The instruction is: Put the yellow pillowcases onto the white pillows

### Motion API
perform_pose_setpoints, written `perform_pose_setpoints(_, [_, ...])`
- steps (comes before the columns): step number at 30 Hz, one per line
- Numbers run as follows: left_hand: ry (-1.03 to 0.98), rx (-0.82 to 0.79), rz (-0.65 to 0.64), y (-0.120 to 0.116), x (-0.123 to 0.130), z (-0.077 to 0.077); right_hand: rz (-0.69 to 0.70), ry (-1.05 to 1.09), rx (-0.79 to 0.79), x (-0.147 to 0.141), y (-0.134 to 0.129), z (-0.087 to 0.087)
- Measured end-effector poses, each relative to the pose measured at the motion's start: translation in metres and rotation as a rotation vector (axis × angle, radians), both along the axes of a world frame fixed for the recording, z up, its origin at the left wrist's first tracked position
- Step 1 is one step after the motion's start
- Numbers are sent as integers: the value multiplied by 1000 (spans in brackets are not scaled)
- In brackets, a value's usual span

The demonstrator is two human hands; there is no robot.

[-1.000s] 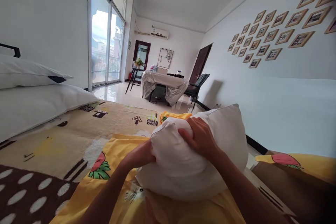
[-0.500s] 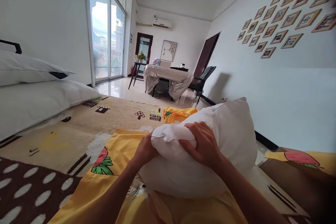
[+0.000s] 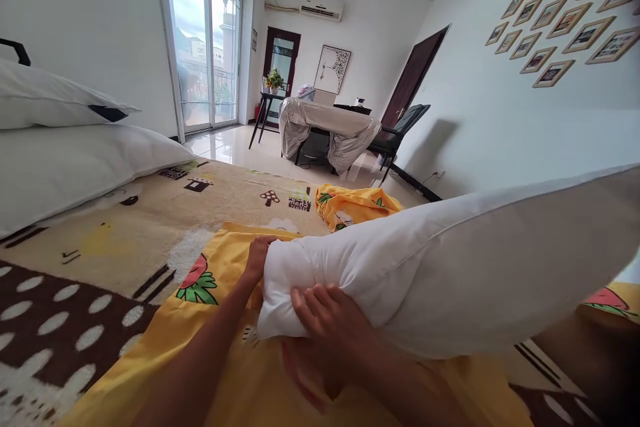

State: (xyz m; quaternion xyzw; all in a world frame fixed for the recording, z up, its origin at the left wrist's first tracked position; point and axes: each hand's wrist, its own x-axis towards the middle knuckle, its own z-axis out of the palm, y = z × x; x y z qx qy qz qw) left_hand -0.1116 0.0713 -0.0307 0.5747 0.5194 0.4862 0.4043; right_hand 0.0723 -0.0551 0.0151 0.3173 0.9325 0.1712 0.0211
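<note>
A plump white pillow [image 3: 450,267] stretches from the middle of the head view to the right edge. My left hand [image 3: 259,257] is closed on its far left corner. Lower down, my right hand [image 3: 327,327] grips the near side of the same end, fingers curled over the white cloth. The pillow's narrow end is bunched between both hands. Beneath it lies a yellow cloth [image 3: 235,260] printed with a red fruit and green leaves, spread on the bed. Part of this cloth is hidden by the pillow and my forearms.
A crumpled yellow cloth [image 3: 350,203] lies beyond the pillow. Two white pillows [image 3: 75,163] are stacked at the left on the patterned blanket [image 3: 235,187]. Past the bed are a covered table [image 3: 340,113], a black chair [image 3: 403,130] and a plant stand [image 3: 267,99].
The pillow has swung out lengthwise to the right and looks longer. My right hand has moved down and left to its near side; my left hand has shifted slightly left and up.
</note>
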Motion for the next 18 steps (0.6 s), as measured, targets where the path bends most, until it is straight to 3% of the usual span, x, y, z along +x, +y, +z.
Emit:
perform_pose_setpoints(4, [28, -68, -48, -2, -12, -2, -35, 21, 45, -8, 0, -9])
perform_pose_setpoints(11, [72, -350, -320, -15, -30, 4, -105, 58, 266, -3, 20, -8])
perform_pose_setpoints(18, [63, -353, -544, -22, -35, 15, -211, 155, 133, 16, 49, 15])
